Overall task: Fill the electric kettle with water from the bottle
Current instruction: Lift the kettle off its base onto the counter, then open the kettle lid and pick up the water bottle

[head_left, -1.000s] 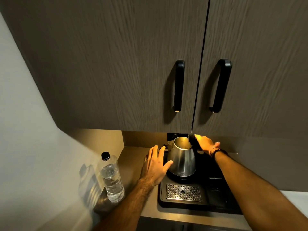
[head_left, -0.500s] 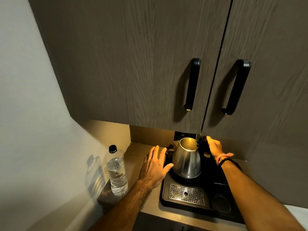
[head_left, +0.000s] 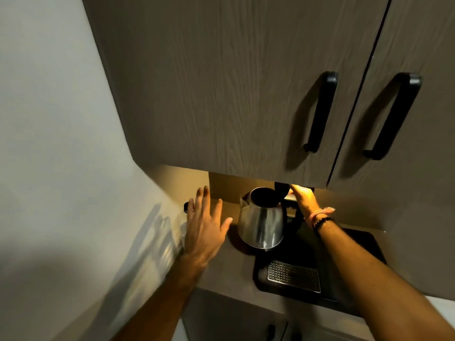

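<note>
**Operator:** Two hands are up around the kettle [head_left: 261,225], my landmark. It stands on the black tray [head_left: 364,238], lid [head_left: 281,193] tipped up at the back, its mouth dark. My right hand [head_left: 303,198] is behind it at the handle side, fingers curled near the lid and handle; glare from the under-cabinet light washes it out, so I cannot tell whether it is actually gripping anything.

**Colleague:** And the left one?

**Operator:** My left hand [head_left: 205,223] is left of the kettle, fingers spread wide, holding nothing, thumb tip near the steel wall but apart from it.

**Colleague:** Where is the bottle?

**Operator:** Left of the kettle, behind that spread hand. I only see the bottle [head_left: 183,228] as a black cap poking out by the fingers and a blurred sliver of clear plastic below it. My hand and forearm cover the rest.

**Colleague:** Anything crowding the kettle?

**Operator:** Overhead, a wood-grain cabinet [head_left: 234,82] with two black handles [head_left: 321,112] hangs low, its bottom edge just above the lid. In front of the kettle, a perforated metal grille [head_left: 294,275] sits in the tray. My right forearm crosses the tray and hides its middle. The left wall [head_left: 49,143] shows only blurry shadows.
</note>
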Action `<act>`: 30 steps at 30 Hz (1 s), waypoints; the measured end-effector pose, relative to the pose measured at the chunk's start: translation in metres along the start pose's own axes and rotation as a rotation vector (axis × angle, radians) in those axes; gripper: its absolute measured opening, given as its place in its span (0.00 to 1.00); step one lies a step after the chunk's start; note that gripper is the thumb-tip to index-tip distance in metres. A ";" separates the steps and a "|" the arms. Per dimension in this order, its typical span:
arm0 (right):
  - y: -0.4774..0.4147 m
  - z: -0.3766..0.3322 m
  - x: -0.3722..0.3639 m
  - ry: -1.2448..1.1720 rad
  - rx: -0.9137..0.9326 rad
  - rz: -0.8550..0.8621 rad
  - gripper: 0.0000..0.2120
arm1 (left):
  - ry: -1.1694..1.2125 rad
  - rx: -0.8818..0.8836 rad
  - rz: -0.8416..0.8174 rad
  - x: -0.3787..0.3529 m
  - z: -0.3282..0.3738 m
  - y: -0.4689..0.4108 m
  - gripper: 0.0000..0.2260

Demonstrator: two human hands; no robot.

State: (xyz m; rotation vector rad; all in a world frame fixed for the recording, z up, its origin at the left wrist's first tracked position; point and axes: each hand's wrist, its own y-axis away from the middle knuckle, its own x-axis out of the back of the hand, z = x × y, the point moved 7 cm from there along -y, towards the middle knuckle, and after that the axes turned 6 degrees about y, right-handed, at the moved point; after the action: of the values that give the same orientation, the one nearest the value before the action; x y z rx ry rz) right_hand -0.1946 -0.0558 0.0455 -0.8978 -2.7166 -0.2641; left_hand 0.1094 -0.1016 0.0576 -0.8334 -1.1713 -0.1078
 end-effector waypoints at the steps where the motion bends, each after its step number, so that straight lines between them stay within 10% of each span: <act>1: 0.004 -0.003 -0.012 -0.006 0.027 -0.014 0.17 | 0.004 0.026 0.019 0.006 -0.010 0.000 0.26; 13: 0.022 0.005 -0.125 -0.016 0.061 -0.129 0.36 | 0.516 0.323 0.067 0.023 -0.084 0.005 0.14; 30: 0.014 0.033 -0.134 0.107 0.044 -0.198 0.25 | 0.801 0.556 0.234 0.017 -0.108 0.002 0.20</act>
State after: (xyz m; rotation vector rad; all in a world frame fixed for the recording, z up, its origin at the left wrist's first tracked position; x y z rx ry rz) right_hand -0.0892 -0.1102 -0.0259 -0.5861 -2.7011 -0.2821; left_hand 0.2004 -0.1621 0.0561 -0.3545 -0.3068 0.0753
